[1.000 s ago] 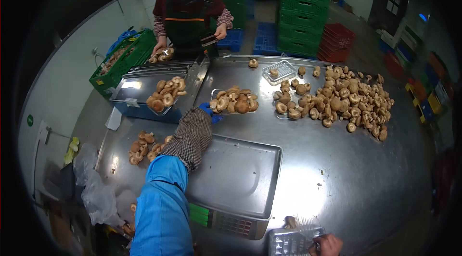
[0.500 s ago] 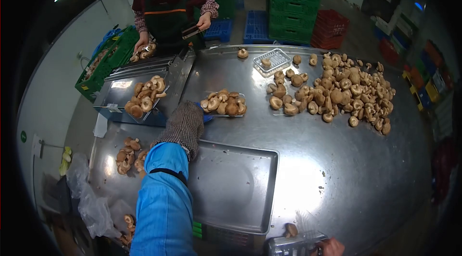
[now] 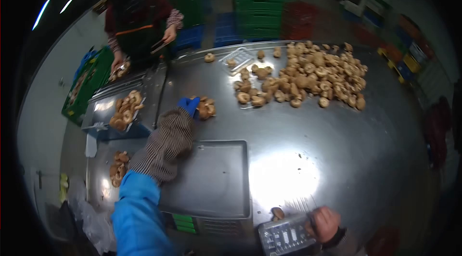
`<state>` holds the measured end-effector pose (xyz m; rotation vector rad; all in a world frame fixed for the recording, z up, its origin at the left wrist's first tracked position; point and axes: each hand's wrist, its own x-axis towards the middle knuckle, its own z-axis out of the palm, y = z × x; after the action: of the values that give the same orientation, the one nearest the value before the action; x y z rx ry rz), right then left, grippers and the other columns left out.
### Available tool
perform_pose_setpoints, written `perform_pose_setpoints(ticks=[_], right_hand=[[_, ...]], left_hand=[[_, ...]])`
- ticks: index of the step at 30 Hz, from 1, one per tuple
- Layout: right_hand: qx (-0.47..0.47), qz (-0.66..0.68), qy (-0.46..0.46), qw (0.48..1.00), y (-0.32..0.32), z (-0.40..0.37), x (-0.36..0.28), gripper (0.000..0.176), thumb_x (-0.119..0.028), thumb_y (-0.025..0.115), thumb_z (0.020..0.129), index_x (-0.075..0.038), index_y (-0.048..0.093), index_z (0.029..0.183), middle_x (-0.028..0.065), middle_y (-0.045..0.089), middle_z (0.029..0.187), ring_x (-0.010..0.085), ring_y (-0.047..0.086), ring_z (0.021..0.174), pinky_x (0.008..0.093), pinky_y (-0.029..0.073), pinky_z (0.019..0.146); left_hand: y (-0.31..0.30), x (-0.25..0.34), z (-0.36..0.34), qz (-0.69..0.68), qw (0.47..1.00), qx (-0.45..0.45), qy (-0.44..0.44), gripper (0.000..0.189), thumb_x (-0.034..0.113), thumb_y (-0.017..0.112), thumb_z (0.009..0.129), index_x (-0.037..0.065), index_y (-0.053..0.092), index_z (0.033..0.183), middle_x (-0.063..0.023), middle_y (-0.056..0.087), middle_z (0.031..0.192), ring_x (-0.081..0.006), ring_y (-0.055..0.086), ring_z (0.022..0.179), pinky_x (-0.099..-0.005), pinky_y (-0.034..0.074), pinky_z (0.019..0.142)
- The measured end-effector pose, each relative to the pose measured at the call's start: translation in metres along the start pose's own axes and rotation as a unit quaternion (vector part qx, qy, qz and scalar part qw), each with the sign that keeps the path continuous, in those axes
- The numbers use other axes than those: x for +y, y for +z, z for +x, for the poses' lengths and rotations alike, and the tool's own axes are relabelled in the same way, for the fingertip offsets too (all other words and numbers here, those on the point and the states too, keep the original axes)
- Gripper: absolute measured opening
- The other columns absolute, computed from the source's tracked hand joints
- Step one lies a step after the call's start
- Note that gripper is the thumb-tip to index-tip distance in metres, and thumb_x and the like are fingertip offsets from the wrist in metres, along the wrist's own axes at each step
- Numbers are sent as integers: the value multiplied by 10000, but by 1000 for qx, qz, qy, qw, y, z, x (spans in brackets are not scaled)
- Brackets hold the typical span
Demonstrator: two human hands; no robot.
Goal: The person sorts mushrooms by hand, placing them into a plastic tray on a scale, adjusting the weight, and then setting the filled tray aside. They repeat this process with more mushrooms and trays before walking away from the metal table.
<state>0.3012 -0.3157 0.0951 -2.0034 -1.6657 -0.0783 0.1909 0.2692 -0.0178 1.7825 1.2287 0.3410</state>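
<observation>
My left hand (image 3: 189,105), in a blue glove below a checked cuff, is at the left side of a small heap of brown mushrooms (image 3: 207,108) and partly covers it. Its fingers are blurred, so their grip is unclear. My right hand (image 3: 325,224), bare, is closed on the right end of a clear plastic tray (image 3: 287,235) at the bottom of the view. One mushroom (image 3: 277,213) lies just behind that tray.
A large mushroom pile (image 3: 322,73) lies at the back right, beside another clear tray (image 3: 237,60). A filled tray (image 3: 126,110) sits on the machine (image 3: 103,107) at left. A metal pan (image 3: 211,179) is in front. Across the table stands a co-worker (image 3: 137,30) holding items.
The view has shifted, moving the scene leftward. My left hand has come over the left part of the small mushroom heap. My right hand and the clear tray now show more fully.
</observation>
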Motion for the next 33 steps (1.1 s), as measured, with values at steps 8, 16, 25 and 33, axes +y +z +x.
perform_pose_setpoints(ticks=[8,16,25,33], right_hand=[[-35,-38,-127,991,15,34,27,210,-168,674,699,-71,561,847,35,484,734,180,537,662,305,445,547],[-152,170,149,962,-14,58,169,588,-327,752,760,4,519,1187,121,588,857,210,596,765,340,480,683],[96,180,408,890,1,52,418,274,-162,553,859,0,524,1077,185,653,852,303,651,738,400,510,678],[119,48,379,917,36,121,479,384,-150,530,856,6,502,1206,272,630,964,419,610,904,477,475,800]], left_hand=[[120,139,-273,-102,827,-505,-224,494,394,510,942,65,413,1297,-242,608,1128,-335,687,810,-440,593,695],[233,169,-277,-94,842,-527,-65,307,169,515,938,57,504,1224,-144,653,1008,-223,671,822,-340,572,689],[317,176,-93,-90,983,-126,-96,882,396,792,721,56,331,1392,-135,531,1244,-230,593,1033,-369,526,820],[340,183,19,111,992,-28,53,1273,328,903,569,11,55,1464,-211,376,1414,-304,398,1304,-385,350,1084]])
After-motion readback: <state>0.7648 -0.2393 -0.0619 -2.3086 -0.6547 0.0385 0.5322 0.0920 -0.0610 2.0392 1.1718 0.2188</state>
